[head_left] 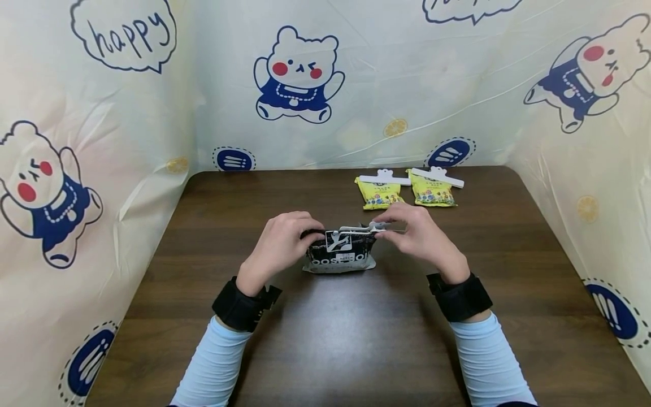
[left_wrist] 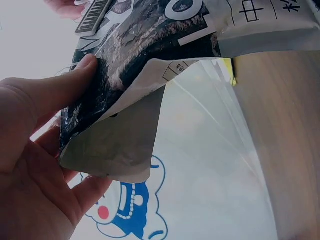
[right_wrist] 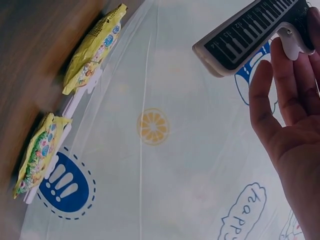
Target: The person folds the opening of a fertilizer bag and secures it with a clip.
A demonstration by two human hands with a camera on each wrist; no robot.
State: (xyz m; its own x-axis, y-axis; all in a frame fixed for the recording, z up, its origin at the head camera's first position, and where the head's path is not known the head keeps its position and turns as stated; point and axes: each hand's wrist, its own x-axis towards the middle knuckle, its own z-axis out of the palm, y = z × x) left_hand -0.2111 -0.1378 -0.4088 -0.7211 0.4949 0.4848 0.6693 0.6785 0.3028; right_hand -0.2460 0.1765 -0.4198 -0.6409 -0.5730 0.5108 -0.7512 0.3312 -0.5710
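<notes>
A black and grey printed bag stands upright on the table in front of me. My left hand pinches its upper left corner; the left wrist view shows the thumb on the printed face, with part of the bag's pale inside or back exposed below. At the top right, my right hand holds a white sealing clip by its handle end. The clip lies along the bag's top edge in the head view. Its dark face with white marks shows in the right wrist view, fingers around the white lever.
Behind the bag, toward the back right, lie two small yellow snack bags, each with a white clip across its top. A patterned cloth walls the brown table at the back and both sides.
</notes>
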